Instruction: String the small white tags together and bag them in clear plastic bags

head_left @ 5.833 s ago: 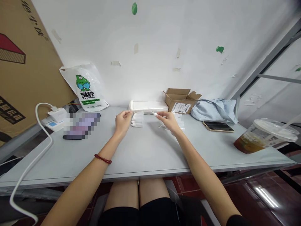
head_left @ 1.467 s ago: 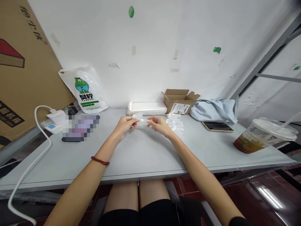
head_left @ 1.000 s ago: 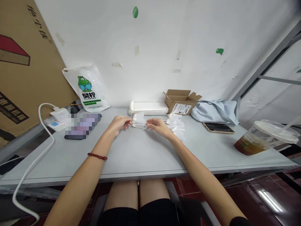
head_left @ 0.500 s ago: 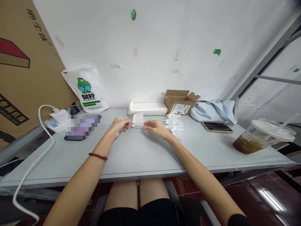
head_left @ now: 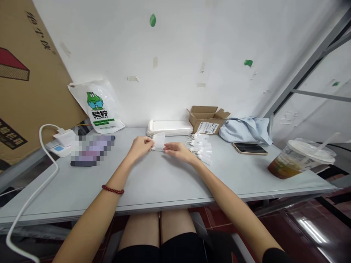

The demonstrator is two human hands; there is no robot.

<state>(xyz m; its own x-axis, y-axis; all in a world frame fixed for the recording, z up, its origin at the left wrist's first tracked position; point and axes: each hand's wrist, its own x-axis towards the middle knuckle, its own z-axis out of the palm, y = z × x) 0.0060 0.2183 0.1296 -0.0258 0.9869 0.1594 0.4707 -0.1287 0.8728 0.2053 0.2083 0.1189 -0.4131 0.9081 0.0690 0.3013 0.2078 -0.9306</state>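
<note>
My left hand (head_left: 141, 146) pinches the left, stringed end of a small bundle of white tags (head_left: 158, 140), which look like plastic tags with loops. At the bundle's right edge is my right hand (head_left: 177, 151), its fingers outstretched and slightly bent, with the tips at or touching the edge. Just right of that hand, another pile of white tags (head_left: 202, 149) lies fanned out on the grey table (head_left: 164, 179), their loops pointing left. My fingers hide part of the bundle's ends.
Behind the tags lie a stack of white flat packs (head_left: 171, 128) and an open cardboard box (head_left: 207, 118). To the right are a light blue cloth bag (head_left: 242, 129), a phone (head_left: 250, 148) and a drink cup (head_left: 290, 162). On the left are another phone (head_left: 93, 150), a charger (head_left: 64, 137) and a plastic bag (head_left: 100, 109).
The view has shifted slightly. My left fingers have closed further over the looped end of the bundle, and my right fingertips have shifted a little along its right edge.
</note>
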